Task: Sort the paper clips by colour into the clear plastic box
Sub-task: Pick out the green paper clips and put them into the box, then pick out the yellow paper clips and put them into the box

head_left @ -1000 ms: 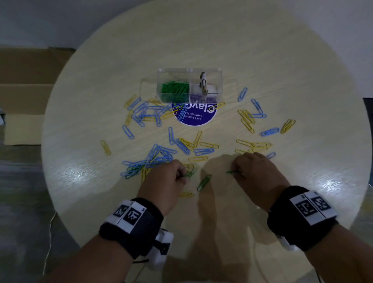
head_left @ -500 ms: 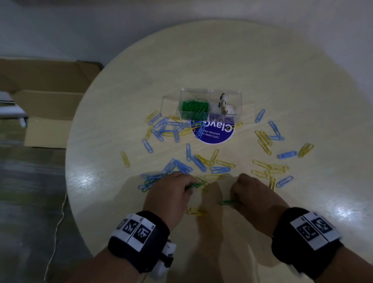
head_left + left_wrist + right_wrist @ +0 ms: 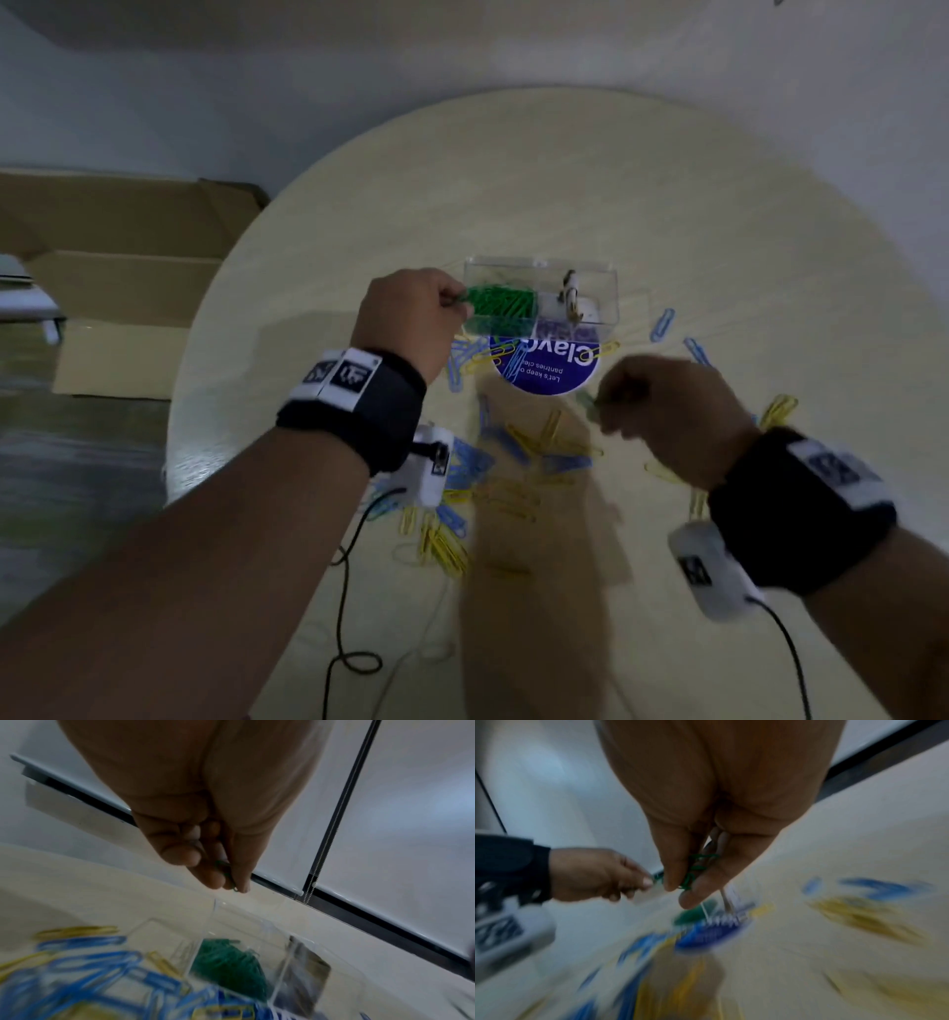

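Head view: left hand (image 3: 411,313) above clear plastic box (image 3: 595,277)

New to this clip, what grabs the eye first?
The blue and yellow clips strewn over the round table stand out most. Next, the clear box near the table's middle, its left compartment packed with green clips. The left hand pinches a green clip at that compartment's edge, while the right hand, nearer the person, pinches green clips above the table.

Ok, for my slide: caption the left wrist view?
Left hand pinches green clip above the clear box.
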Tool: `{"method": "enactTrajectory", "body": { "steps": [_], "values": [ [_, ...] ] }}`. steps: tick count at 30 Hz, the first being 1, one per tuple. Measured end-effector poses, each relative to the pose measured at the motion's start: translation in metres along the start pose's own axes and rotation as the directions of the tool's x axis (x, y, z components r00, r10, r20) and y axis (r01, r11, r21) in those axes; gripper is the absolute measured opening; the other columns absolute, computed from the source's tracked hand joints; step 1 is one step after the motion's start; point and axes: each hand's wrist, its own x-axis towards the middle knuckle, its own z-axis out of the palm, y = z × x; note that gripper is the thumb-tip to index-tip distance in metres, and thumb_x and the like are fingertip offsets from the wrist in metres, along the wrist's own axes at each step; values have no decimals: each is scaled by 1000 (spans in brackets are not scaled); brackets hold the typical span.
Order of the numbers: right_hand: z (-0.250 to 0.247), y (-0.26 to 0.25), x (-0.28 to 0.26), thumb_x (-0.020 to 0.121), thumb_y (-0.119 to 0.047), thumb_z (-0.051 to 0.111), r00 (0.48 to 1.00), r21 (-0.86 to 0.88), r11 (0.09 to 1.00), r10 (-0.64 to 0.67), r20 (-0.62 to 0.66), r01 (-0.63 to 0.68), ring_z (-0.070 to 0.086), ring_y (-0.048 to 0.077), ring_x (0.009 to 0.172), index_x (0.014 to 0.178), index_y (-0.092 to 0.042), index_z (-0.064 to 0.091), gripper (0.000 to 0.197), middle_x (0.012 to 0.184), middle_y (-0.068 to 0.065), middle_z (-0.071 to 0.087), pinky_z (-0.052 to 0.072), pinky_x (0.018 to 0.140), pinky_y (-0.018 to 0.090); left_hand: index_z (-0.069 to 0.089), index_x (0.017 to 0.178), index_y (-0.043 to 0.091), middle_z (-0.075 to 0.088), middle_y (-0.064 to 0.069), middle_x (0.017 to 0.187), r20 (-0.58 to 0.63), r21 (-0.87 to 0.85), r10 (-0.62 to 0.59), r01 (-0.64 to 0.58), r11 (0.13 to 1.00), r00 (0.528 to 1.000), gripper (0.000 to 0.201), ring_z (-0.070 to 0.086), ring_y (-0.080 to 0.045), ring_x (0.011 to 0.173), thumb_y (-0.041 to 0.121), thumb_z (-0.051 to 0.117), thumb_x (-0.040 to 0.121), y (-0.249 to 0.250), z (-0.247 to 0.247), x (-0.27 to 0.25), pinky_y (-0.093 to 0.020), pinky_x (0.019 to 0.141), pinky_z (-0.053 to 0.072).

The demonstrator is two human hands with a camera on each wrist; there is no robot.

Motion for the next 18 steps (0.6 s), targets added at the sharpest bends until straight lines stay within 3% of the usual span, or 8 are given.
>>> {"method": "enactTrajectory", "body": {
  "steps": [2,4,6,9,11,14,18],
  "values": [
    [-7,-14,28,70,-11,77,998,62,998,-1,-65,5,66,13,60,70,-19,66,14,62,-1,70,54,64,24,76,99,15,75,-7,95,14,52,19,-20,998,1000,20,69,-24,93,24,73,81,8,0,16,-35,88,52],
    [-7,-26,56,67,-15,79,993,70,998,20,-120,-12,69,17,68,68,-21,66,15,66,-1,70,57,72,32,74,104,13,74,-8,103,45,130,39,-44,990,998,21,67,-26,98,22,68,86,14,4,27,-37,92,51],
    [-3,-37,78,68,-17,78,988,39,999,19,-155,-13,68,21,74,68,-22,67,12,68,-2,68,56,73,32,73,108,12,72,-9,109,62,184,33,-44,982,998,23,65,-28,100,22,65,89,18,8,34,-38,95,50],
    [5,-56,101,74,-22,74,990,-87,996,11,-139,-24,65,20,84,77,-21,72,4,79,0,68,50,75,26,71,113,12,70,-10,114,104,157,-13,-4,988,994,27,64,-28,105,24,66,90,21,13,40,-37,97,49],
    [11,-59,115,77,-25,74,994,-69,997,37,-107,-45,67,23,88,84,-16,73,12,90,4,72,53,83,32,70,115,11,70,-10,113,123,114,-10,-4,993,992,27,66,-28,100,24,62,92,21,12,39,-38,95,50],
    [17,-58,124,79,-20,70,997,130,991,47,-69,-37,70,28,87,98,-11,72,22,96,11,73,56,84,42,73,107,9,73,-10,105,84,38,27,-30,999,996,23,70,-28,86,21,57,94,17,8,32,-39,86,54],
    [2,-43,97,86,-9,63,994,460,887,76,-77,-33,73,23,72,101,-15,70,18,94,11,73,59,70,33,72,108,20,73,0,105,40,-22,87,-86,996,995,22,68,-19,91,26,58,92,12,-3,8,-33,88,52]
  ]
}}
